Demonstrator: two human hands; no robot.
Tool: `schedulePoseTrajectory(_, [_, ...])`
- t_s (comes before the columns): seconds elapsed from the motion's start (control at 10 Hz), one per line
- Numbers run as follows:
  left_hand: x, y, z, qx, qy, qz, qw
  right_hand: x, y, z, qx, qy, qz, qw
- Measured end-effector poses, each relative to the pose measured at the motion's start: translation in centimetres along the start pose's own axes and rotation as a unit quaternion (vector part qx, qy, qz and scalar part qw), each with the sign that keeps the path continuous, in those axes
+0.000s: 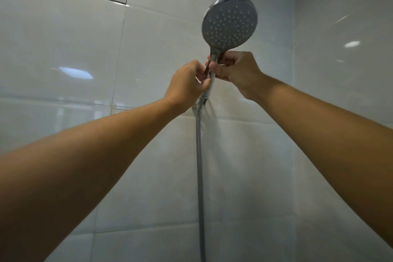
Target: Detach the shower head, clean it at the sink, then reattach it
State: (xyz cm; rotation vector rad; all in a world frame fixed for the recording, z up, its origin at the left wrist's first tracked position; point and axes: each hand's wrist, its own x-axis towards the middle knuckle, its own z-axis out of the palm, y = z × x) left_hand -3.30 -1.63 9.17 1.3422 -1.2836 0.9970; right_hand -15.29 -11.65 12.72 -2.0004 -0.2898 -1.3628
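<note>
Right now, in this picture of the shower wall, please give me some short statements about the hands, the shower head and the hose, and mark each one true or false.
1. Both hands grip the handle of the shower head. True: the left hand and the right hand are curled round the handle below the round face.
2. The spray face points toward the wall. False: the face with its nozzles looks toward the camera.
3. The metal hose hangs straight down from the base of the handle. True.
4. The shower head lies in a sink. False: it is held up in front of the tiled wall; no sink is in view.
5. The left hand holds the handle higher than the right hand. False: the left hand is lower.
</note>
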Motion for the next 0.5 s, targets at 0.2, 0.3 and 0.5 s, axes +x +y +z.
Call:
schedulePoseTrajectory(0.2, [-0.8,0.9,-0.1,-0.007,-0.011,-0.033,0.999,-1.1,0.1,0.0,-0.026,0.015,0.003,1.000])
schedulePoseTrajectory(0.3, [-1.0,1.7,-0.4,0.005,-0.012,-0.057,0.998,-1.4,0.1,0.2,-0.052,0.028,0.003,0.998])
schedulePoseTrajectory(0.5, [-2.6,2.2,-1.0,0.028,-0.008,-0.098,0.995,-3.7,-0.2,0.5,-0.090,0.079,0.054,0.991])
